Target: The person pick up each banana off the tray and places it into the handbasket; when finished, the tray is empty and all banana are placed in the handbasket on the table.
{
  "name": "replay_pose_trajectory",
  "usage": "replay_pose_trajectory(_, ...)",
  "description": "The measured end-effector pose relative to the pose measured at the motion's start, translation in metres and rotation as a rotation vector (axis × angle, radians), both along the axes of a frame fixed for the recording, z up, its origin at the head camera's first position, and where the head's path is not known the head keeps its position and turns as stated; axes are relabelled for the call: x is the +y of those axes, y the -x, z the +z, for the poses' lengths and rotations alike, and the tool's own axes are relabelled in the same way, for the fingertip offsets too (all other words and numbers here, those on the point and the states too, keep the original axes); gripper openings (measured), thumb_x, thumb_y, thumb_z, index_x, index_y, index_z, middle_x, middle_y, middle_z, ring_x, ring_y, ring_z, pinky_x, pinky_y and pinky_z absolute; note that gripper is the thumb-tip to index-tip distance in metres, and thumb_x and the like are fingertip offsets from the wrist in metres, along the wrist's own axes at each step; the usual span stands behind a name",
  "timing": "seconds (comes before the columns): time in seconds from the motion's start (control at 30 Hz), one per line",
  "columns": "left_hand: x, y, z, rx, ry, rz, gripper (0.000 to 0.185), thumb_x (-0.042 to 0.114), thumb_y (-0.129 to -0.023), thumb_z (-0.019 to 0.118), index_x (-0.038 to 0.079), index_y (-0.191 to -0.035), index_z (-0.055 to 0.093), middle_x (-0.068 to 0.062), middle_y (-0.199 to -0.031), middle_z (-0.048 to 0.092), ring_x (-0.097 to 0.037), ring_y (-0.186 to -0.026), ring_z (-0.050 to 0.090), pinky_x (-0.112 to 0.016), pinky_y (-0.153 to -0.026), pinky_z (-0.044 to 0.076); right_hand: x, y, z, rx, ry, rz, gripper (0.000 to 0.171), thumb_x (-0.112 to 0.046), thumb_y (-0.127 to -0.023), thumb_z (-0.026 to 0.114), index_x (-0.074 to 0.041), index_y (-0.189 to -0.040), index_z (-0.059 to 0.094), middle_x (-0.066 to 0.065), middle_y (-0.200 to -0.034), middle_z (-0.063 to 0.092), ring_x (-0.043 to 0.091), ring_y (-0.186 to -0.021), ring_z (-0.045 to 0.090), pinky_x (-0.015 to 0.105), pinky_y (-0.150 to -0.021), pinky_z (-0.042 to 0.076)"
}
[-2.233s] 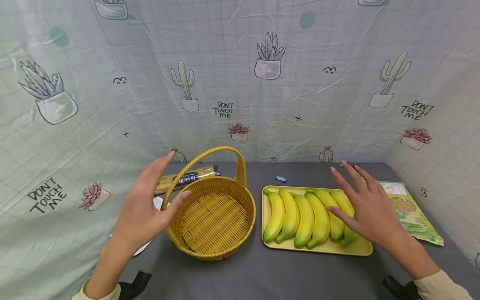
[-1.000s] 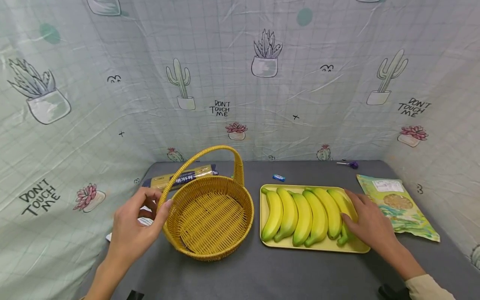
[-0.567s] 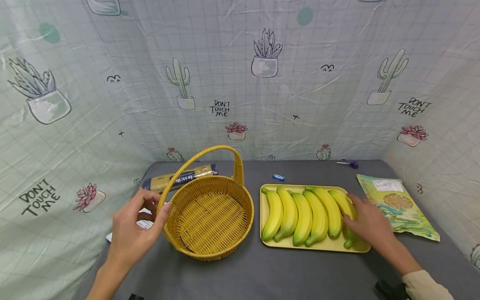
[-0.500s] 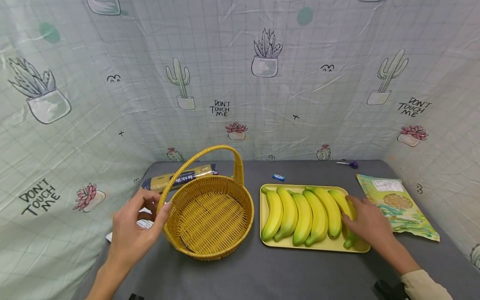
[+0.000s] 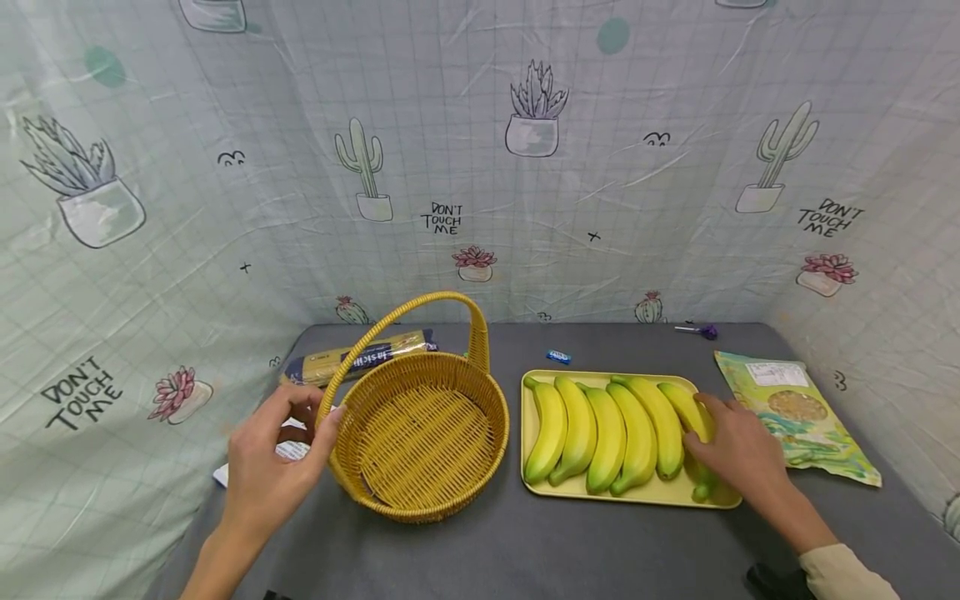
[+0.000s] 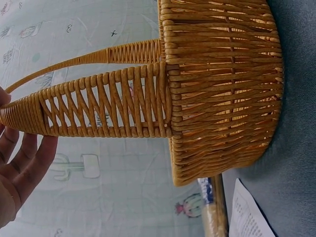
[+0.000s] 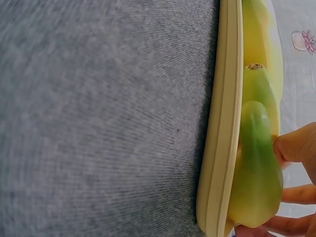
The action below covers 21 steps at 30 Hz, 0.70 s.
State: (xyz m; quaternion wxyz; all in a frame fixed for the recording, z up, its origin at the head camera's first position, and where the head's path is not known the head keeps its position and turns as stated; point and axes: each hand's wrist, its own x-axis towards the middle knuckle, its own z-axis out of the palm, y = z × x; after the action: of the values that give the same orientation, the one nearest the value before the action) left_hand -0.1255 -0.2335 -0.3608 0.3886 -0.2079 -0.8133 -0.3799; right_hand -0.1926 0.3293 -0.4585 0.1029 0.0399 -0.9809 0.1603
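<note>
While your left hand [image 5: 273, 454] pinches the empty basket's [image 5: 423, 437] rim, your right hand [image 5: 738, 450] grips one banana [image 5: 693, 417]; six remain on the tray [image 5: 637, 493].

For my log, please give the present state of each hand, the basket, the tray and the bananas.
left hand: fingers on basket handle
right hand: gripping rightmost banana
basket: upright, empty
tray: flat, holding six bananas
snack bag: lying flat
</note>
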Motion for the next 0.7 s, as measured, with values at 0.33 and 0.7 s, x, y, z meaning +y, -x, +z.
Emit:
replay_pose_trajectory(0.33, -0.004, 0.001, -0.006, -0.038, 0.006, 0.005, 0.026, -0.005, -0.084, 0.083, 0.007, -0.104, 0.070, 0.003, -0.088, 0.063, -0.007, -0.074, 0.062, -0.014, -0.059, 0.054, 0.000, -0.003, -0.002, 0.144, 0.014, -0.002, 0.059, -0.023, -0.088, 0.077, -0.004, -0.142, 0.064, 0.026, -0.105, 0.060, 0.038, -0.077, 0.055, 0.038, -0.042, 0.037)
replay_pose_trajectory(0.7, 0.005, -0.004, 0.004, 0.011, 0.014, 0.009, 0.025, -0.011, -0.081, 0.080, 0.000, -0.100, 0.068, 0.000, -0.086, 0.063, -0.006, -0.072, 0.060, -0.013, -0.059, 0.053, -0.009, -0.005, 0.009, 0.342, 0.008, 0.072, 0.053, -0.018, -0.087, 0.075, -0.010, -0.139, 0.070, 0.023, -0.114, 0.063, 0.039, -0.085, 0.058, 0.036, -0.041, 0.036)
